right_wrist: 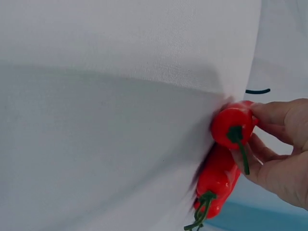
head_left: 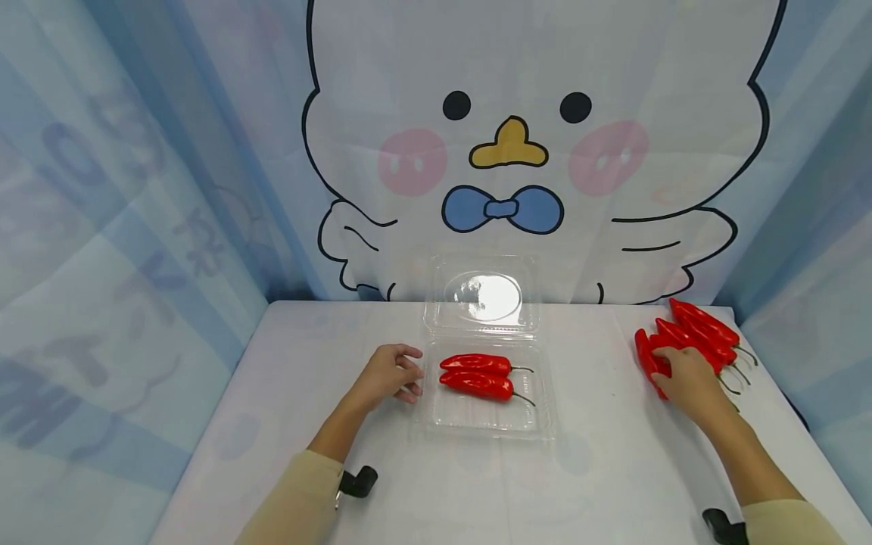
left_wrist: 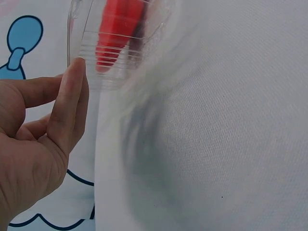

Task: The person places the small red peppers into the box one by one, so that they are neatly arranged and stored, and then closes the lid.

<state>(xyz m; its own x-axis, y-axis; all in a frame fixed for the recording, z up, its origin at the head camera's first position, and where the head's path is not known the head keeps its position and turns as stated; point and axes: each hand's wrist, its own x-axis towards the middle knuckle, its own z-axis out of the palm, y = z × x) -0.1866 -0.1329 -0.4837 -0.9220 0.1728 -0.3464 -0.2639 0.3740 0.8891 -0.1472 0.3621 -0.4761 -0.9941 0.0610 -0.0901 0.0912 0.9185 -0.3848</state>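
Two red chili peppers point(head_left: 480, 384) lie side by side in the base of a clear plastic clamshell box point(head_left: 487, 425), stems to the right. My left hand point(head_left: 391, 377) is at the box's left side with fingers loosely extended. In the left wrist view a fingertip point(left_wrist: 76, 67) appears at the box's corner; contact is hard to tell. At the table's right, my right hand point(head_left: 691, 382) reaches into a group of red chili peppers point(head_left: 705, 325). In the right wrist view it pinches one red chili pepper point(right_wrist: 231, 126) between thumb and fingers, against another pepper point(right_wrist: 214, 180).
The box's clear lid point(head_left: 443, 291) stands raised at the back, near the printed curtain point(head_left: 409, 250). A white cloth point(head_left: 586, 469) covers the table. Curtains point(head_left: 123, 265) hang on both sides.
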